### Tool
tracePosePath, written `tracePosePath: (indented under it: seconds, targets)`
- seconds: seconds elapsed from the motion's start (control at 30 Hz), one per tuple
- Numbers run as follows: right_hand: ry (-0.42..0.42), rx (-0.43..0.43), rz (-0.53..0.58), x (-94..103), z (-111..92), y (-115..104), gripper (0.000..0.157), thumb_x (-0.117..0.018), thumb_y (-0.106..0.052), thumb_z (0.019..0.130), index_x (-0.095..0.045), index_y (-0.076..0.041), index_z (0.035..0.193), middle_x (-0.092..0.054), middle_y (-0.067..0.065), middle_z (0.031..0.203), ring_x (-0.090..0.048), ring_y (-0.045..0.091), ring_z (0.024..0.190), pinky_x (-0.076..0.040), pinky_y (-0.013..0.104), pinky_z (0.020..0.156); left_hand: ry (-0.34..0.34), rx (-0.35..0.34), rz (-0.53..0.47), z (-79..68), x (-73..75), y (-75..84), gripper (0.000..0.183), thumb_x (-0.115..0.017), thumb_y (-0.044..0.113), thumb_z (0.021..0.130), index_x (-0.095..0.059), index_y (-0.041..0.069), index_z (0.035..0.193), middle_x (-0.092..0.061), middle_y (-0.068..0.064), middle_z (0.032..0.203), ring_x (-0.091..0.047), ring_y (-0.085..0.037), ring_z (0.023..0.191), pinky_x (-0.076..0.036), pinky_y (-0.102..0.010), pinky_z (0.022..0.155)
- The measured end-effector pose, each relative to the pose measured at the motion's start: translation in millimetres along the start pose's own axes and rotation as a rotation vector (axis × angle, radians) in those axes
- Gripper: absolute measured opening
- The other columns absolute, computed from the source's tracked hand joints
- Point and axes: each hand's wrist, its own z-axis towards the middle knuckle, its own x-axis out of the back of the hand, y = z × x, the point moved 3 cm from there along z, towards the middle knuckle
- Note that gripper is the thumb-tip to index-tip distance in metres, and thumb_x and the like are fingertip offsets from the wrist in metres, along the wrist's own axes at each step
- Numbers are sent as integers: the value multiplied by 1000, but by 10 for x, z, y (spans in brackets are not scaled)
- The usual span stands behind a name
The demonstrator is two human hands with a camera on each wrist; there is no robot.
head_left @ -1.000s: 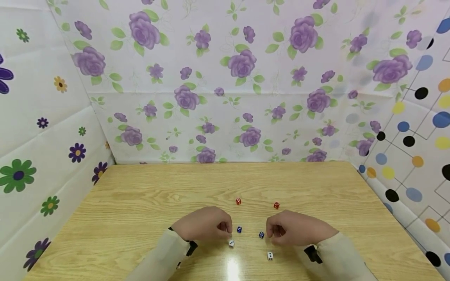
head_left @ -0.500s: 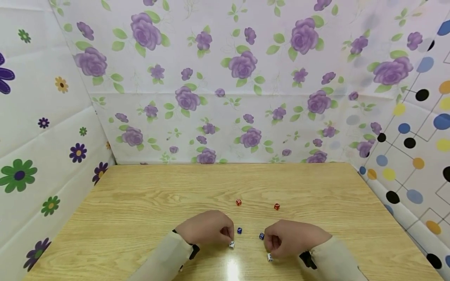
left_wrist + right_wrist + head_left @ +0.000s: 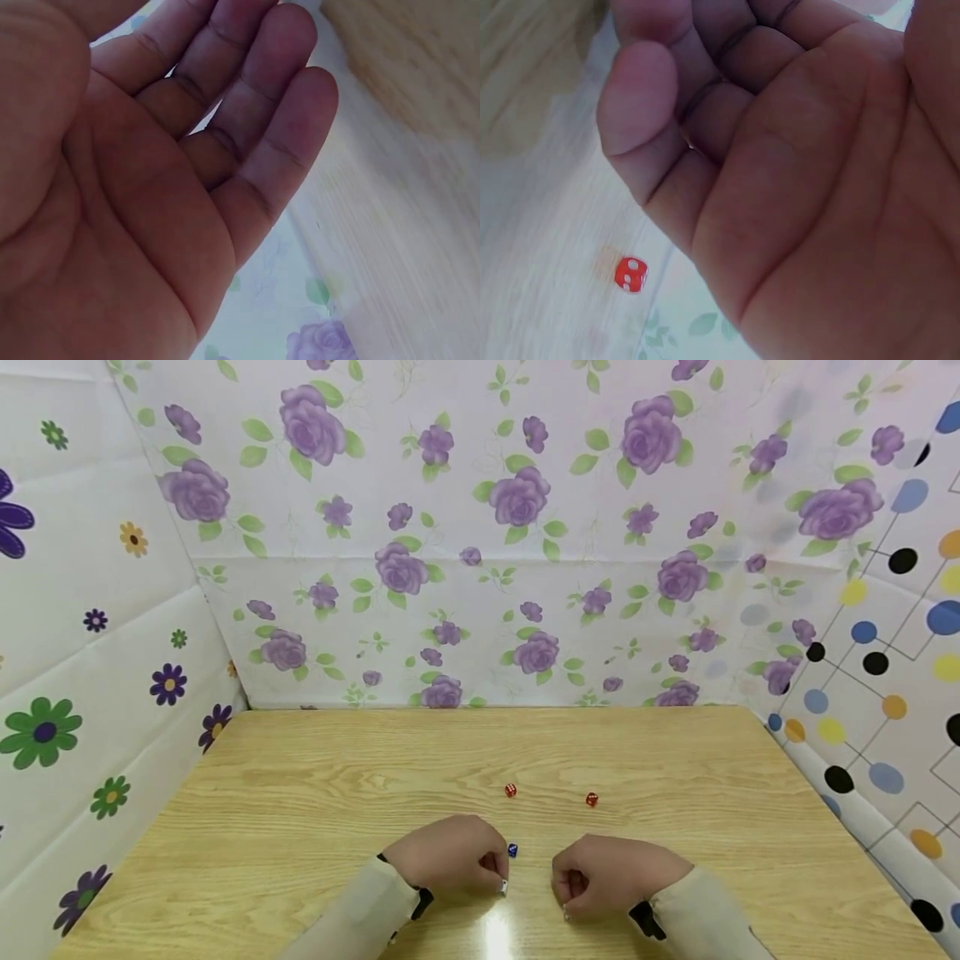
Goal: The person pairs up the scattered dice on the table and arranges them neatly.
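Observation:
My left hand [image 3: 453, 853] bends down over the table, pinching a white die [image 3: 504, 887] between thumb and fingertips. Across from it, my right hand [image 3: 618, 874] pinches another white die [image 3: 566, 913], which is mostly covered by the fingertips. A blue die [image 3: 513, 850] lies just beyond the left fingers. The other blue die is out of sight, apparently behind the right hand. In the wrist views the curled fingers of the left hand [image 3: 150, 180] and right hand [image 3: 795, 172] show, but neither white die does.
Farther back on the wooden table [image 3: 337, 760] lie two red dice, a left one [image 3: 511, 791] and a right one [image 3: 592, 799]. A flowered cloth [image 3: 465, 527] hangs behind the table, with patterned cloths along both sides.
Both hands have come down and toward each other. The fingers have taken hold of the two white dice, and the left one has shifted slightly right, the right one slightly left.

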Motion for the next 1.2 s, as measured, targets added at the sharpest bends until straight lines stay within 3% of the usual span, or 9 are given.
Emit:
tracePosePath:
  seconds: [0.3,0.53,0.7,1.2]
  targets:
    - [17,34,0,-27,38,-21,18,-76,-15,94,-65,-27,86,-59,-18,76,-49,-2,65,-46,20,61,-16,-3,37,18,-48,82,15,-76,25,95,-72,31,83,-61,25,79,-58,8,73,-49,-15,71]
    - [40,48,15,22,21,20,12,-74,-15,96,-69,-26,95,-60,-17,82,-51,-2,69,-49,22,67,-22,-15,7,-4,-11,70,15,-72,24,98,-74,31,85,-63,25,81,-59,7,73,-50,-16,71]
    - [37,43,9,52,-9,20,15,-71,-12,96,-67,-26,92,-59,-16,80,-49,-2,69,-47,21,66,-27,-19,-7,-3,17,59,18,-68,20,100,-75,29,86,-64,23,81,-59,6,71,-51,-17,70]
    - [15,20,2,-26,17,-37,20,-73,-11,93,-64,-25,82,-55,-17,72,-45,-1,62,-42,19,60,-23,-17,29,18,-65,113,14,-75,22,95,-75,29,83,-62,25,78,-58,8,72,-49,-14,70]
